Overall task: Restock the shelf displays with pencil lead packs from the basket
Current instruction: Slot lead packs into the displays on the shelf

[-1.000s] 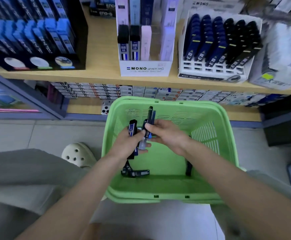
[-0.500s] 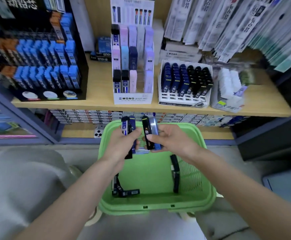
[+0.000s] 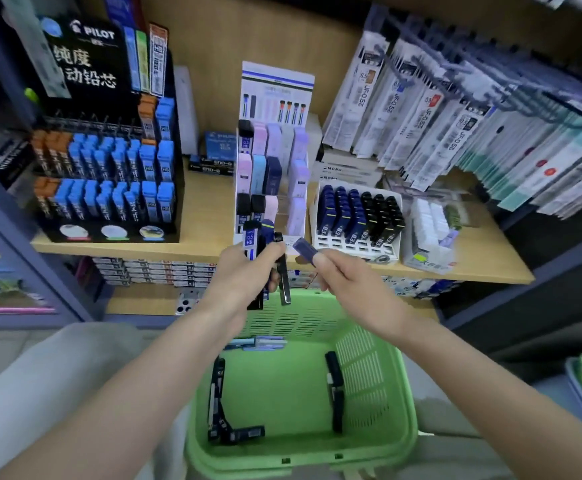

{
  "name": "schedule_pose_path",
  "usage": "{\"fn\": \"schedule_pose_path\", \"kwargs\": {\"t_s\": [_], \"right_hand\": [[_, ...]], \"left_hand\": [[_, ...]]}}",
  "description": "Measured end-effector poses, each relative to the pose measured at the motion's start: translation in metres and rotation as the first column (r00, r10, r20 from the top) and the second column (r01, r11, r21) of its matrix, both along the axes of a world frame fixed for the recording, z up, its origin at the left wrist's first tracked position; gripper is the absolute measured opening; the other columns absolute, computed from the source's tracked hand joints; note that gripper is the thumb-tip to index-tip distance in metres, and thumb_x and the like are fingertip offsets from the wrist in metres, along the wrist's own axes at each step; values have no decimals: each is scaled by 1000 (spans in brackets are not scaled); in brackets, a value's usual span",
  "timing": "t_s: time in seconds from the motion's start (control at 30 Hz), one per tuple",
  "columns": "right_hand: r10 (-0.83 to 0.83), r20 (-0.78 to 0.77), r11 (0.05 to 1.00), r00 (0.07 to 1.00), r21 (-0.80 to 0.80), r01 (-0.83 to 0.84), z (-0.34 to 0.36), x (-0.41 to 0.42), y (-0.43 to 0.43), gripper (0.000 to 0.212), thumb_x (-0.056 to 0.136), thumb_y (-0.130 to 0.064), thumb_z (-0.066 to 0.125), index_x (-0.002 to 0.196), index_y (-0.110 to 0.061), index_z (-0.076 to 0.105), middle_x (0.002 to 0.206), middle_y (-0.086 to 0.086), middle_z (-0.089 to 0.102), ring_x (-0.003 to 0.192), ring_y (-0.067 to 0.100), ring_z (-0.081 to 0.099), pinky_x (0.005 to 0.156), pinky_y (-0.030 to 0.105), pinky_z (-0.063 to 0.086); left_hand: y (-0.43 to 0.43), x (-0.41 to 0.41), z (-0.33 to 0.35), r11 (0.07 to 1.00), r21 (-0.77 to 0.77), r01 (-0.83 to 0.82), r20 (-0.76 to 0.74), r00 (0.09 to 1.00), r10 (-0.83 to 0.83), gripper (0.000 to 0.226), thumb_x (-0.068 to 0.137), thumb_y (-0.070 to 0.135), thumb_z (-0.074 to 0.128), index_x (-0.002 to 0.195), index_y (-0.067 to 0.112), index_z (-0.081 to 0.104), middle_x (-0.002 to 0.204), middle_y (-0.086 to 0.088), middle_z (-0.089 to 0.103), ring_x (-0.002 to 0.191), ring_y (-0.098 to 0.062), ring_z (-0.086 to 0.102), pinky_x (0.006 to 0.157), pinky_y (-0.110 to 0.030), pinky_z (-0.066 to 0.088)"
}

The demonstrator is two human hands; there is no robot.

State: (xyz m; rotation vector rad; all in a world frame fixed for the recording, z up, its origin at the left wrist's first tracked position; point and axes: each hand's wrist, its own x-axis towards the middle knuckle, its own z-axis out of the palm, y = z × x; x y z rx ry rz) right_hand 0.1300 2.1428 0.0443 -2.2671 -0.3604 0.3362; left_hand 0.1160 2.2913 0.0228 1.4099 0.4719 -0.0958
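The left hand (image 3: 248, 271) grips a bundle of packs (image 3: 265, 258), long axes near vertical, tops up; about three show, the exact count hidden by the fingers. The right hand (image 3: 345, 275) pinches one purple pack (image 3: 305, 249), pointing up-left at the shelf (image 3: 455, 268). The basket (image 3: 303, 459) below holds at least six packs, some overlapping.

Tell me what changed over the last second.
Both hands rose out of the green basket toward the shelf displays. The right hand drew apart, holding one blue pack; the left hand keeps its bundle of packs. The loose packs in the basket stayed put.
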Motion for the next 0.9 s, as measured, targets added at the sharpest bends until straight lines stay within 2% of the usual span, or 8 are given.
{"fn": "schedule_pose_path", "kwargs": {"t_s": [0.1, 0.2, 0.33, 0.4, 0.53, 0.7, 0.8, 0.9], "right_hand": [[7, 4, 999, 1000, -49, -7, 11, 10, 14, 37, 100, -38, 30, 77, -24, 55, 66, -10, 44, 62, 4, 43, 54, 14, 31], [-36, 35, 998, 999, 48, 35, 13, 25, 35, 17, 96, -28, 49, 108, -22, 60, 93, -17, 54, 87, 7, 52, 70, 9, 39], [-147, 174, 980, 974, 160, 119, 17, 44, 69, 15, 81, -25, 72, 85, -30, 59, 87, -2, 67, 69, 7, 53, 63, 20, 43], [-129, 195, 980, 972, 174, 95, 17, 52, 91, 10, 85, -19, 68, 87, -25, 61, 80, 7, 68, 61, 7, 59, 60, 23, 48], [-16, 185, 981, 983, 191, -20, 12, 58, 137, 12, 95, -7, 51, 105, -12, 52, 80, 0, 63, 63, -3, 60, 63, 10, 49], [111, 301, 992, 947, 21, -123, 2, 67, 181, 7, 89, -12, 63, 95, -14, 63, 90, 3, 65, 83, 13, 61, 76, 22, 52], [187, 383, 981, 904, -120, -152, -4, 76, 197, 16, 89, -15, 63, 104, -12, 68, 99, 2, 65, 85, 11, 59, 80, 23, 49], [268, 404, 953, 875, -244, -179, -11, 82, 207, 22, 90, -12, 61, 111, -9, 66, 106, 5, 63, 87, 9, 52, 83, 19, 42]], "left_hand": [[24, 8, 12, 999, -4, -32, 32, 999, 32, 19, 89, 23, 61, 73, 14, 58, 55, -1, 50, 39, -9, 42, 42, -15, 39], [54, 14, 20, 996, 50, -70, 76, 995, 66, 22, 90, 26, 61, 72, 15, 55, 53, 0, 47, 37, -7, 40, 44, -13, 40], [97, 14, 25, 984, 101, -150, 131, 982, 136, 23, 92, 25, 59, 73, 14, 51, 56, 0, 47, 35, -3, 40, 39, -12, 37], [118, 12, 23, 974, 104, -202, 138, 973, 186, 23, 92, 25, 59, 74, 12, 53, 56, -1, 47, 34, -2, 41, 39, -12, 37], [153, 7, 10, 951, 121, -286, 122, 955, 271, 24, 92, 27, 59, 85, 4, 58, 54, -2, 50, 41, -11, 44, 52, -27, 38], [184, 1, 0, 933, 107, -343, 122, 936, 330, 20, 92, 25, 58, 83, 8, 58, 57, -4, 51, 44, -12, 43, 48, -23, 38], [196, -4, -5, 921, 102, -376, 115, 924, 364, 19, 92, 24, 59, 79, 11, 56, 54, -1, 50, 40, -9, 42, 43, -20, 37], [205, -9, -8, 913, 92, -398, 104, 916, 388, 18, 91, 25, 60, 90, 7, 60, 54, -1, 51, 41, -9, 43, 43, -21, 37]]}}
